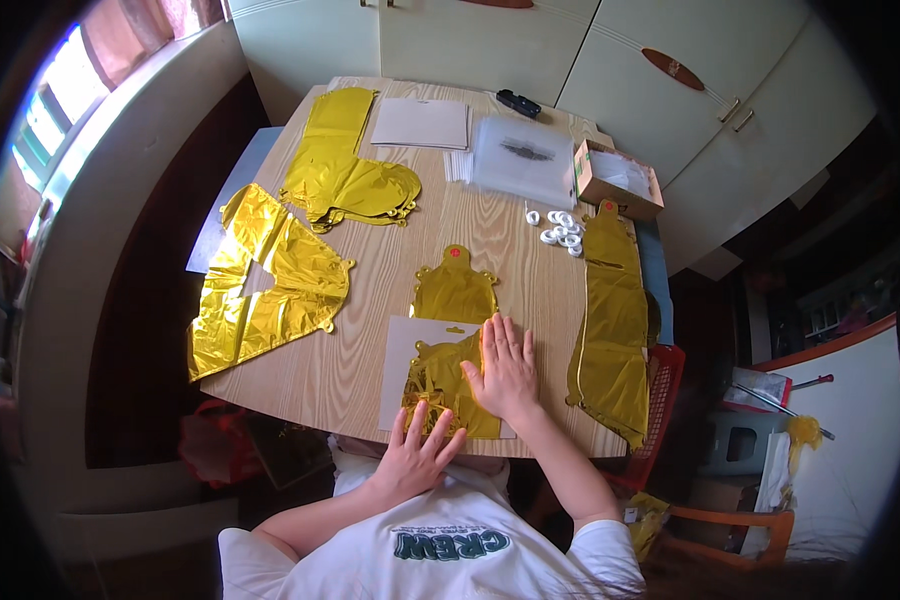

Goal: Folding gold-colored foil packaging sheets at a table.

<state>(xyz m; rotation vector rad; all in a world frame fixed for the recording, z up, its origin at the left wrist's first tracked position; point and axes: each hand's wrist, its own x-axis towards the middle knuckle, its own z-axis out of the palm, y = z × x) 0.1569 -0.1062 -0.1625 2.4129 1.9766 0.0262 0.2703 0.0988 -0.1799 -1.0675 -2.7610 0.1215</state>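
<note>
A flat, uninflated gold foil balloon (448,362) lies over a pale card (396,345) with a hang slot, at the table's near edge. Another piece of gold foil (455,293) with small tabs and a red mark shows beyond the card's top edge; whether the two are joined I cannot tell. My right hand (508,376) rests flat on the foil's right side, fingers stretched out and thumb apart. Over the foil's lower left edge, my left hand (422,460) has its fingers spread, the tips touching crinkled foil. Neither hand grips anything.
More gold foil balloons lie at the left (280,290), far left (345,150) and right (613,320). Pale cards (420,122), clear plastic sleeves (523,160), a small open box (630,185), white ribbon rolls (564,232) and a black object (518,103) stand toward the back.
</note>
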